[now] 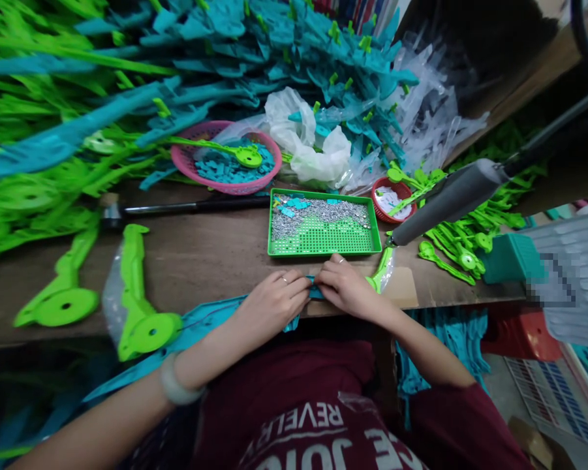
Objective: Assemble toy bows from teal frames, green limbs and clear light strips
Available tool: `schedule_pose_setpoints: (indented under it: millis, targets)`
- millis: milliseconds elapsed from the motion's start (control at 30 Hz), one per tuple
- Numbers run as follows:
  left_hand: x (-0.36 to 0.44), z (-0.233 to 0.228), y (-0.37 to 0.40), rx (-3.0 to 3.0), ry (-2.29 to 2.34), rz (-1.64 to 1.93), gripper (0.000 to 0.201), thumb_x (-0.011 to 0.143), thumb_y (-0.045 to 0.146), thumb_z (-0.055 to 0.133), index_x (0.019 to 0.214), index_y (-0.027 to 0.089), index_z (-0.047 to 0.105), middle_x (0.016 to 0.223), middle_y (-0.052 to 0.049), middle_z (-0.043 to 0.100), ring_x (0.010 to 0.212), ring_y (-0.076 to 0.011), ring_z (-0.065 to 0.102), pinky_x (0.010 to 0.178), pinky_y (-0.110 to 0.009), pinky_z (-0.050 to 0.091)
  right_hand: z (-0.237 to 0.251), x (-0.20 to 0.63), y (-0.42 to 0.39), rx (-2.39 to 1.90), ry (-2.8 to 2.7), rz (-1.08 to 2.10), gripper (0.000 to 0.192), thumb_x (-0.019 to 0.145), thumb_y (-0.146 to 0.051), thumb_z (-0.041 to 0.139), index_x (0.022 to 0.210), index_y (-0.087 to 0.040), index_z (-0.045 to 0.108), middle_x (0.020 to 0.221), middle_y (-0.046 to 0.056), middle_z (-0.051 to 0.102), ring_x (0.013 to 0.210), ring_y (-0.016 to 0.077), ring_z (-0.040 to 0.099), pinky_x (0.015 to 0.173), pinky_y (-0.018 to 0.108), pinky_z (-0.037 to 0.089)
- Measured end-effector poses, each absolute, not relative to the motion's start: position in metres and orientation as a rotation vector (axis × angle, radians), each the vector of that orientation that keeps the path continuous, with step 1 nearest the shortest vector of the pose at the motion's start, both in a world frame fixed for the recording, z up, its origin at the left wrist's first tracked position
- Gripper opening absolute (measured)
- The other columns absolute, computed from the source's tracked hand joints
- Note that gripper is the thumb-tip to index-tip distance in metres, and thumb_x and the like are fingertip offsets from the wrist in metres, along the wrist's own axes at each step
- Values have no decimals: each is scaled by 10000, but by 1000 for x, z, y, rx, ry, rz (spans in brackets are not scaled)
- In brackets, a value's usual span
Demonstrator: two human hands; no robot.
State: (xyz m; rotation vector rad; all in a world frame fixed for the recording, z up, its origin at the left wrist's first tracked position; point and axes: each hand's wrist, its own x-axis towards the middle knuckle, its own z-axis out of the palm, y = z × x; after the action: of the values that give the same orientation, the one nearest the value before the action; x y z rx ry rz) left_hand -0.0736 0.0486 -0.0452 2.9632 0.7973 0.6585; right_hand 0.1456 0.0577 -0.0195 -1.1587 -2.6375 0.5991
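I had both hands at the near edge of the wooden table (210, 254), working on a long teal plastic piece (196, 329) that ran off to my left below the table's edge. My left hand (269, 303) was curled with its fingers pinched on the piece's end, and my right hand (345, 287) was closed on the same end from the other side, fingertips almost meeting. A green plastic piece (380, 271) lay just beside my right hand. I judged the teal piece light, thin and a bit flexible, smooth enough to slip, so best held near the end being worked. The green tray (323, 251) of small silvery bits sat just beyond my hands, a pink basket (186, 166) behind it
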Motion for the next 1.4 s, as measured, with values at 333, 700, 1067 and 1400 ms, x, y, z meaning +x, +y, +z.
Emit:
schedule_pose_setpoints:
  millis: [333, 700, 1067, 1400]
  targets:
    - [-70, -38, 43, 2968, 831, 625, 226, 974, 71, 458, 975, 140, 672, 920, -80, 694, 958, -252, 644, 870, -386, 520, 15, 163, 82, -1024, -2936, 585, 108, 927, -156, 589, 1030, -152, 624, 946, 93, 659, 932, 243, 527, 916, 394, 451]
    - [-65, -33, 42, 2984, 852, 548, 300, 946, 38, 461, 1143, 114, 674, 952, -94, 701, 971, -270, 641, 893, -400, 497, -20, 145, 53, -1508, -2280, 727, 449, 891, -41, 440, 1315, -150, 540, 1149, 134, 615, 957, 209, 626, 857, 396, 559]
    - [-63, -28, 45, 3080, 819, 493, 334, 949, 16, 415, 1142, 109, 671, 905, -91, 699, 929, -266, 640, 851, -387, 483, -5, 191, 42, -1356, -2059, 995, 143, 951, -199, 594, 963, -159, 731, 893, 54, 655, 863, 167, 635, 793, 307, 519]
    - [-58, -24, 43, 3024, 865, 326, 304, 938, 39, 497, 1189, 97, 660, 947, -106, 697, 972, -273, 625, 880, -394, 464, -19, 169, 4, -1504, -2182, 450, 270, 1019, -145, 425, 1055, -158, 693, 903, 81, 582, 855, 200, 564, 770, 321, 478]
